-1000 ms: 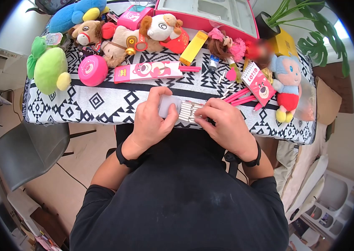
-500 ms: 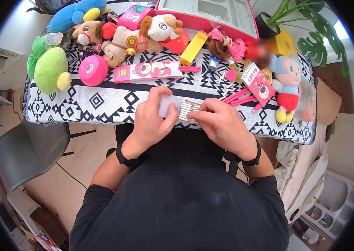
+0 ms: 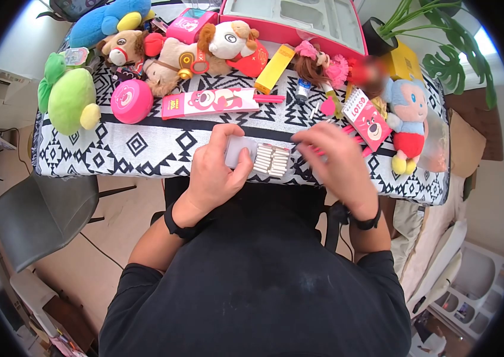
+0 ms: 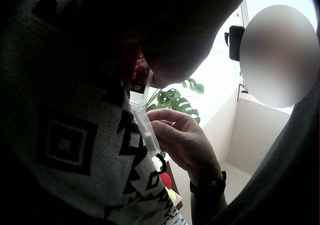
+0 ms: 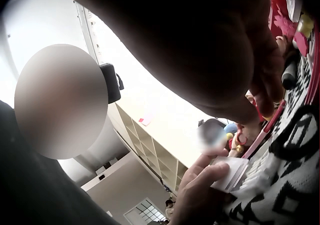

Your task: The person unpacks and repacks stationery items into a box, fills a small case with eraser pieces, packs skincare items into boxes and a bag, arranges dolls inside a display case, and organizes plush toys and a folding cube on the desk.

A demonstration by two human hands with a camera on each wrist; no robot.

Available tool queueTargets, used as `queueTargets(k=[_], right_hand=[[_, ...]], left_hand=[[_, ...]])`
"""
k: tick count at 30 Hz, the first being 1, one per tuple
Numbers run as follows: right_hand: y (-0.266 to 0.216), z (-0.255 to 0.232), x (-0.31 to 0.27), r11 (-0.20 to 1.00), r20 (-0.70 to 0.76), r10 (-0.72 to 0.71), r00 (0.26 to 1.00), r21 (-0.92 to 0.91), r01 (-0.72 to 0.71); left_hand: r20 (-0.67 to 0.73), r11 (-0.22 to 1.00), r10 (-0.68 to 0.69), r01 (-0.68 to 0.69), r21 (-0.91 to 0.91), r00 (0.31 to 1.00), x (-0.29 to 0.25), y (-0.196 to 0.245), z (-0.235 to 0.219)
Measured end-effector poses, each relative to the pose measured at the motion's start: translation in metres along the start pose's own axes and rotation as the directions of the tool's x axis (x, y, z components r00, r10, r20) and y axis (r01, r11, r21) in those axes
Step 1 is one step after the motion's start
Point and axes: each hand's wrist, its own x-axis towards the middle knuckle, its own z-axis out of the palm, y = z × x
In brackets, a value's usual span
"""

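Note:
My left hand (image 3: 209, 169) holds a small translucent case (image 3: 237, 150) at the table's front edge, thumb pressed on its left part. Rows of short white sticks (image 3: 272, 160) lie in the right part of the case. Over the cloth to the right, my right hand (image 3: 341, 169) is blurred, with its fingers reaching forward and loosely bent. The right wrist view shows those fingers (image 5: 272, 85) dark and pointing down, with nothing visible between them. A few loose white sticks (image 3: 313, 112) lie on the cloth beyond this hand, which partly covers some pink pens.
A pink bear-print pack (image 3: 210, 102), a round pink case (image 3: 132, 101) and a yellow box (image 3: 275, 69) lie farther back. Plush toys line the back and left. At right are a LOTSO notepad (image 3: 369, 122) and a blue-and-red plush (image 3: 409, 113).
My right hand has left the white sticks in the case and moved right and forward over the cloth. The left hand and the case have stayed in place.

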Motion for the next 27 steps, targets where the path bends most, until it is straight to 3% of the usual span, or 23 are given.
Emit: queueTargets(k=[1, 5, 7, 13, 17, 19, 27], right_hand=[[0.01, -0.006, 0.003, 0.998, -0.087, 0.045, 0.995, -0.044, -0.049], [0.047, -0.017, 0.006, 0.975, -0.121, 0.007, 0.993, -0.219, -0.034], [0.05, -0.018, 0.006, 0.968, 0.046, -0.011, 0.999, -0.249, 0.022], [0.046, -0.017, 0.01, 0.942, 0.024, -0.055, 0.998, -0.33, 0.06], [0.042, -0.016, 0.008, 0.956, -0.004, -0.036, 0.999, -0.29, 0.033], [0.044, -0.014, 0.005, 0.988, 0.059, 0.05, 0.997, -0.149, -0.041], [0.046, -0.013, 0.004, 0.985, 0.14, -0.02, 0.99, -0.168, 0.044]], left_hand=[[-0.001, 1.0, -0.001, 0.001, -0.005, 1.0, 0.0, 0.0, 0.0], [0.005, 1.0, 0.007, -0.007, 0.01, 1.0, 0.001, 0.002, -0.001], [0.005, 1.0, 0.005, -0.005, 0.013, 1.0, 0.001, 0.002, -0.002], [0.037, 0.999, -0.019, 0.018, 0.04, 0.999, 0.001, 0.005, -0.004], [0.04, 0.999, -0.021, 0.019, 0.034, 0.999, 0.001, 0.004, -0.004], [0.01, 1.0, 0.003, -0.003, 0.015, 1.0, 0.001, 0.002, -0.002], [0.009, 1.0, 0.004, -0.004, 0.022, 1.0, 0.001, 0.004, -0.003]])
